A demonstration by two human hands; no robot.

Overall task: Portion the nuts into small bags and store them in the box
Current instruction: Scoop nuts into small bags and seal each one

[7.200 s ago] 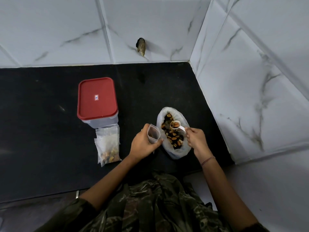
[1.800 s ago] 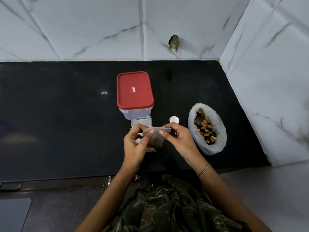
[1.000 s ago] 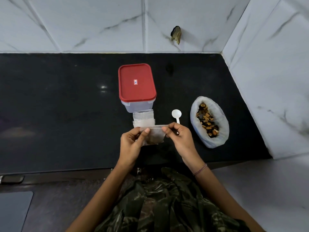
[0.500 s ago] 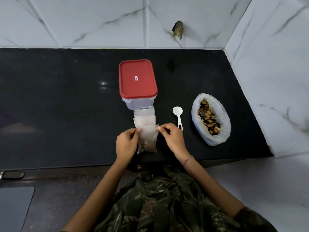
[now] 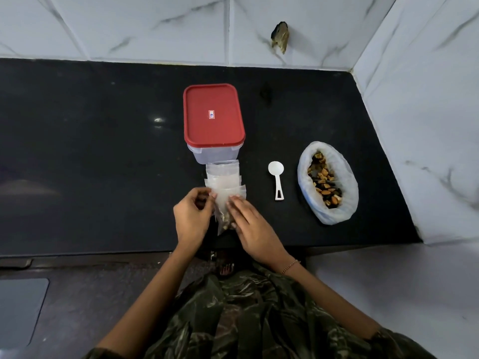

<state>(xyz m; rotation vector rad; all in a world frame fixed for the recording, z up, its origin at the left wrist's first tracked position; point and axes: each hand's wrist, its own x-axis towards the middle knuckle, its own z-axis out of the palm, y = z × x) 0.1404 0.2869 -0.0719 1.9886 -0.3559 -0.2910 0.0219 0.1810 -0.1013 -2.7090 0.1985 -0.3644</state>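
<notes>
Nearest to me, below my wrists, is the lap of my camouflage-patterned clothing [image 5: 246, 320], and a thin bracelet [image 5: 290, 266] sits on my right wrist. My right hand [image 5: 252, 224] lies flat on a small bag [image 5: 222, 203], fingers straight and close together, pressing it against the black table [image 5: 90, 151]. My left hand [image 5: 193, 218] is at the bag's other edge with its fingers curled in. The thumb and a fingertip seem to pinch that edge, though the contact is too blurred to be sure. Between my two hands, a few nuts [image 5: 225, 224] show through the clear plastic at the bag's near end.

The bag lies on top of a pile of other small bags [image 5: 223, 174], which stretches away from my fingertips. Just past the pile, touching its far end, stands the box [image 5: 215, 155], a clear tub with its red lid [image 5: 213, 117] on.

Out beyond my right hand and apart from it, a white spoon [image 5: 276, 181] lies on the table, bowl pointing away from me. Further to that side is the big bag [image 5: 347, 177], its mouth rolled open over the loose nuts inside.

Farthest off is the marbled tile wall [image 5: 129, 27], with a chipped hole [image 5: 280, 37] in it.
</notes>
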